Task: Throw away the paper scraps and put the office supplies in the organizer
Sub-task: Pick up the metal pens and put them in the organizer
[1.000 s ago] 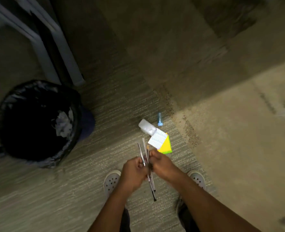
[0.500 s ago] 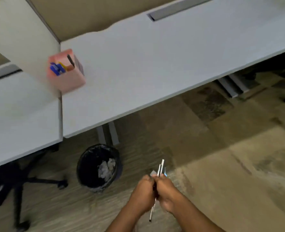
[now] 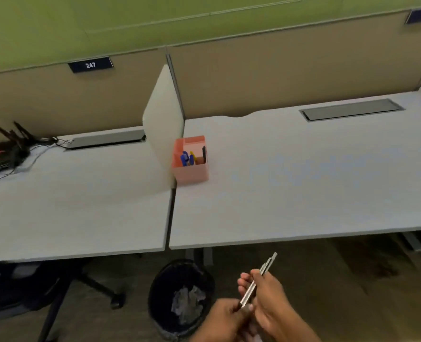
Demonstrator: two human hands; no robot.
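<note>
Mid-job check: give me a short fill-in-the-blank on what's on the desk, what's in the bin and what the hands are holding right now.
1. The pink box organizer stands on the grey desk, right beside the white ____ panel.
2. The black-lined trash bin on the floor holds crumpled ____.
3. The right hand and left hand together hold a bundle of thin ____.

Missing words: divider; paper; pens
</note>
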